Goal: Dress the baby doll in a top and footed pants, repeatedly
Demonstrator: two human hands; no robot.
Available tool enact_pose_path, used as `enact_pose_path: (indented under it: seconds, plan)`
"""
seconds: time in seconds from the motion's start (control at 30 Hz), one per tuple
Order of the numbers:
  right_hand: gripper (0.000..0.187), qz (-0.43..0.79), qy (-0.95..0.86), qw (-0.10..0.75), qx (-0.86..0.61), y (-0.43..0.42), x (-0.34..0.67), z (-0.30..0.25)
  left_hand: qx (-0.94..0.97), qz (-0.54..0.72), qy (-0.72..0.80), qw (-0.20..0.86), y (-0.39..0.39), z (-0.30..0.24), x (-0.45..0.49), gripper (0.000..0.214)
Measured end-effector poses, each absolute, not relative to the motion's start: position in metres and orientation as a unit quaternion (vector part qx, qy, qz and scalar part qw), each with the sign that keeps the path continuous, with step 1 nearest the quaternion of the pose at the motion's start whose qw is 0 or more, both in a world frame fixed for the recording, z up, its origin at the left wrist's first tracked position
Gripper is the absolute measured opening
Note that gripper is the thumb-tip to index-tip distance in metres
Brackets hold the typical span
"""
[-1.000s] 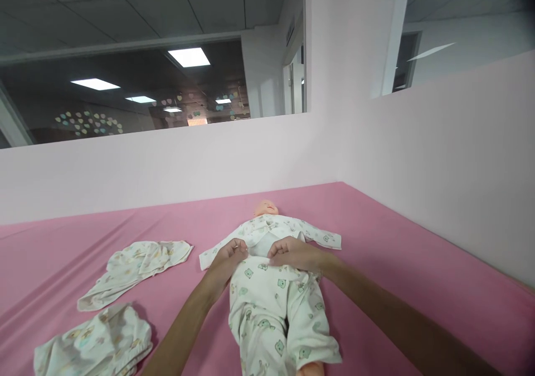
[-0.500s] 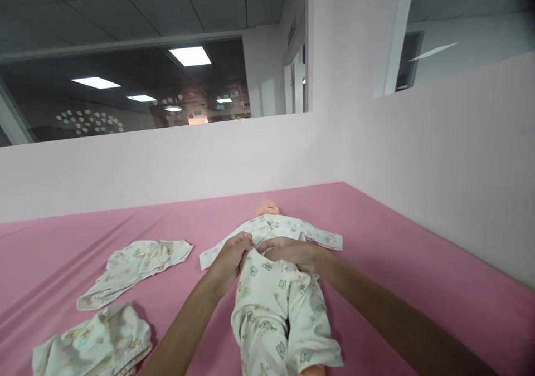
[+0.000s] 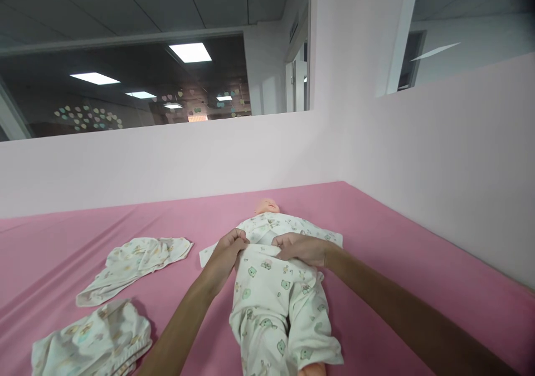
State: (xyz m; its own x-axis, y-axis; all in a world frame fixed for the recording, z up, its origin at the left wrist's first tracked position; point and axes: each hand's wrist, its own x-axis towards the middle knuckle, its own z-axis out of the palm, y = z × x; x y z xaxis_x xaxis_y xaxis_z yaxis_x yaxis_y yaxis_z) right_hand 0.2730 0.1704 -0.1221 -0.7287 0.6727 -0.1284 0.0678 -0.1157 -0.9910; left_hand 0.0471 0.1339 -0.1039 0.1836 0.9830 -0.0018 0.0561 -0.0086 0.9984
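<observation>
A baby doll (image 3: 268, 205) lies on its back, head toward the wall, one foot end showing at the bottom. It wears a white long-sleeved top (image 3: 292, 224) with small prints, arms spread. White pants (image 3: 267, 292) with green bear prints cover its legs. My left hand (image 3: 230, 249) pinches the waistband at its left corner. Toward the right side of the same waistband, my right hand (image 3: 298, 249) grips the edge with curled fingers. Between the hands the waistband is stretched across the doll's belly.
On the pink sheet (image 3: 376, 242) at the left lie a crumpled printed baby garment (image 3: 137, 264) and, nearer, another folded printed garment with a gathered edge (image 3: 94, 340). A white wall (image 3: 188, 164) with windows borders the back, and another wall (image 3: 451, 159) the right side.
My right hand has shifted a little right and my left a little left, so the hands are farther apart. The waistband between them is now spread wider and straighter.
</observation>
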Motion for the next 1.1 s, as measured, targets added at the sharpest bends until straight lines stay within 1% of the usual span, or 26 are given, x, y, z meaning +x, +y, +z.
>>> enact_pose_path:
  seconds: [0.13,0.27,0.37,0.47,0.6,0.7,0.9,1.03,1.1]
  plan:
    - [0.029,0.590,-0.674,0.246,-0.371,0.182,0.304,-0.125,0.589,0.407,0.499,0.489,0.137,-0.114,0.039,0.011]
    - [0.044,0.465,-0.695,0.301,-0.458,0.192,0.321,-0.151,0.638,0.374,0.520,0.427,0.143,-0.135,0.038,0.009]
    - [0.048,0.423,-0.685,0.339,-0.487,0.197,0.321,-0.172,0.657,0.362,0.524,0.403,0.151,-0.151,0.036,0.012]
    - [0.048,0.390,-0.675,0.384,-0.494,0.203,0.314,-0.184,0.660,0.388,0.525,0.373,0.159,-0.160,0.032,0.014]
    - [0.048,0.330,-0.655,0.470,-0.491,0.211,0.303,-0.193,0.630,0.444,0.534,0.349,0.169,-0.157,0.031,0.015]
    - [0.048,0.301,-0.636,0.508,-0.497,0.217,0.297,-0.198,0.617,0.475,0.535,0.328,0.177,-0.155,0.038,0.015]
    - [0.045,0.269,-0.611,0.535,-0.517,0.227,0.287,-0.200,0.601,0.501,0.561,0.269,0.192,-0.165,0.052,0.014]
    - [0.042,0.296,-0.620,0.518,-0.511,0.221,0.287,-0.201,0.620,0.477,0.552,0.289,0.188,-0.170,0.045,0.014]
    - [0.037,0.324,-0.630,0.496,-0.502,0.215,0.294,-0.203,0.620,0.462,0.547,0.319,0.182,-0.171,0.037,0.015]
